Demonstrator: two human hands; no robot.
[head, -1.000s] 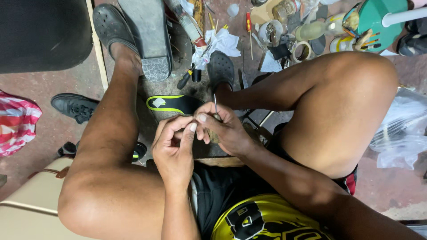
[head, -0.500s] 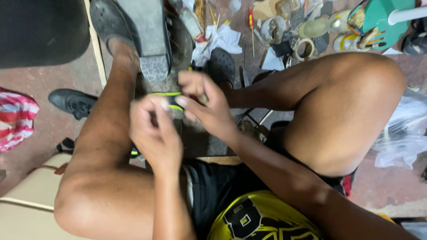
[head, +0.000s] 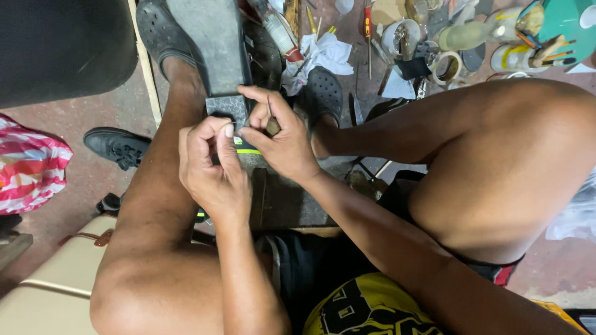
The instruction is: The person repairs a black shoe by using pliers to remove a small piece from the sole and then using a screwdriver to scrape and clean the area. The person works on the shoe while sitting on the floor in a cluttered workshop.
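My left hand (head: 211,167) is raised between my knees, thumb and forefinger pinched together; whatever is between them is too thin to make out. My right hand (head: 282,139) touches it from the right and grips a small brown lump (head: 273,128), with a thin dark needle (head: 268,104) standing up between its fingers. Under both hands lies a black shoe with a yellow-green stripe (head: 249,151), mostly hidden. It rests against a grey block (head: 211,49) that runs away from me.
My feet wear black clogs (head: 158,28) (head: 323,93). A black shoe (head: 118,146) and a red-and-white striped bag (head: 31,164) lie on the left. A beige case (head: 56,279) sits lower left. White cloth (head: 323,53), a red-handled screwdriver (head: 367,25) and tape rolls (head: 447,65) clutter the far floor.
Both hands have lifted away from my lap toward the grey block. They parted briefly half a second ago and are touching again now.
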